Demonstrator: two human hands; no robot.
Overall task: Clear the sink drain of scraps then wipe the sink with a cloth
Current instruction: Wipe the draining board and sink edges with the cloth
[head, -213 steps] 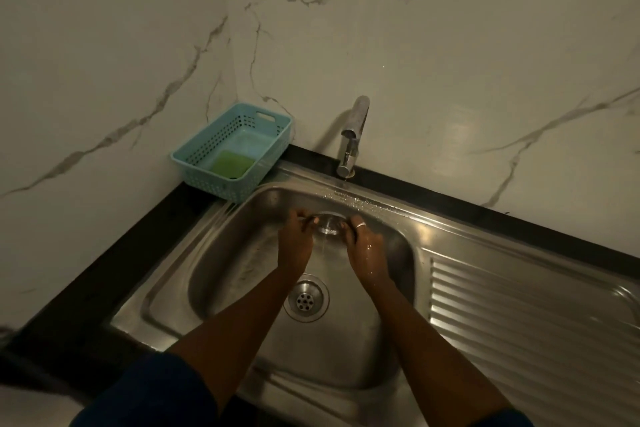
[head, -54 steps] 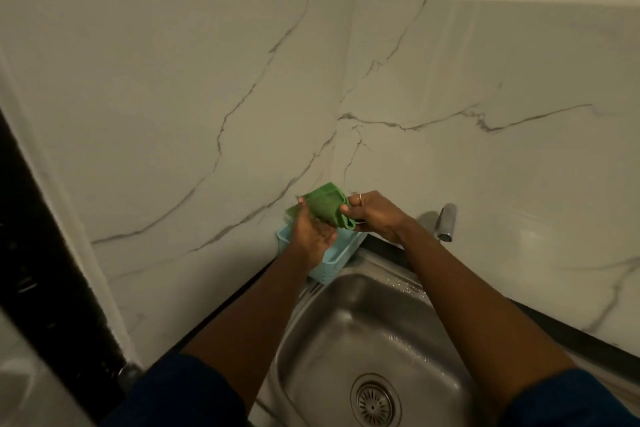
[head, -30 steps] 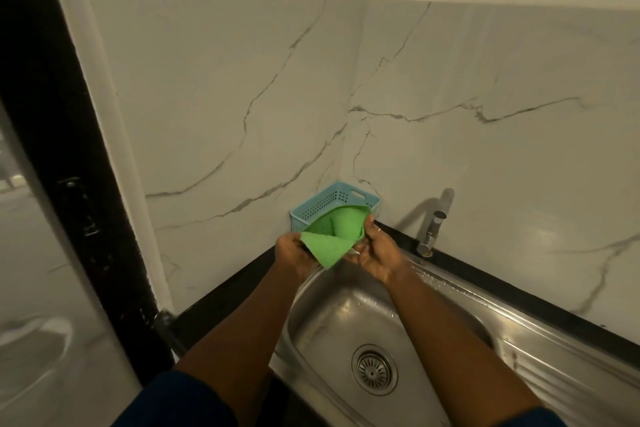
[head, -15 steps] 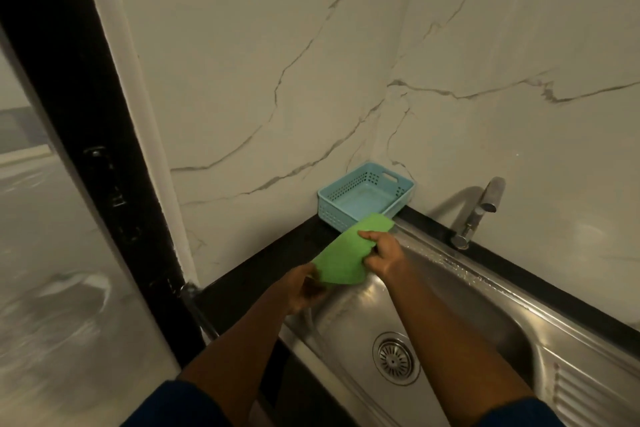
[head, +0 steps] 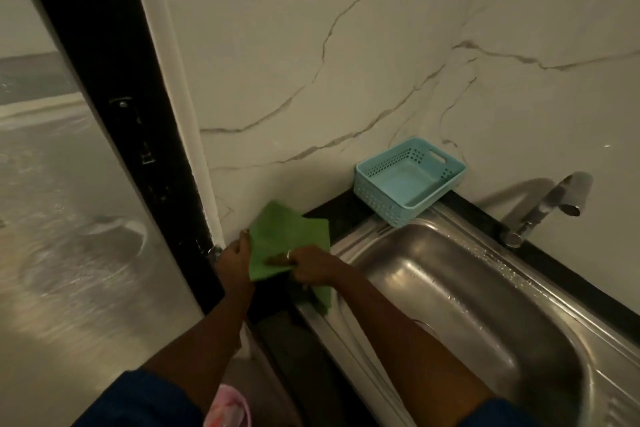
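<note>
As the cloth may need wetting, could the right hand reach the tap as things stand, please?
Probably yes: only the open sink lies between the right hand and the tap, nothing in the way, though it and the left hand both grip the green cloth.

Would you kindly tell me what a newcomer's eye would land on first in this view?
The bright green cloth stands out most, held by the left hand and the right hand over the dark counter at the left end of the steel sink. Next comes the pale blue basket, in the corner against the marble wall.
</note>
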